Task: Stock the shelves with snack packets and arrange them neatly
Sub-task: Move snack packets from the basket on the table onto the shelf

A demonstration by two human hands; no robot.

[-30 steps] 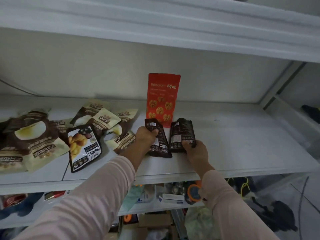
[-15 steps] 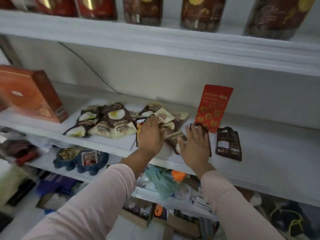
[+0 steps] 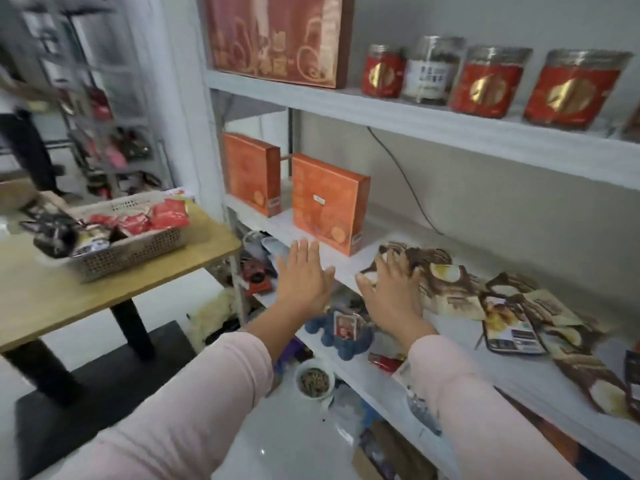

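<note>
Several brown-and-cream snack packets (image 3: pixel 457 289) lie in a loose heap on the white middle shelf (image 3: pixel 353 265). My right hand (image 3: pixel 393 292) hovers flat over the heap's left end, fingers spread, touching or just above the packets. My left hand (image 3: pixel 303 275) is open in the air off the shelf's front edge, holding nothing. To the left, a mesh basket (image 3: pixel 138 251) on a wooden table (image 3: pixel 69 299) holds more red and dark packets (image 3: pixel 152 218).
Two orange boxes (image 3: pixel 325 202) stand on the shelf left of the heap. Jars (image 3: pixel 485 81) and a large red box (image 3: pixel 277 36) fill the upper shelf. The lower shelf carries clutter and a blue holder (image 3: pixel 343 337). A person stands at far left (image 3: pixel 20 140).
Both hands let go of the two dark packets and moved left along the shelf. My view swung left, bringing the table and basket into sight. The left hand has come off the shelf.
</note>
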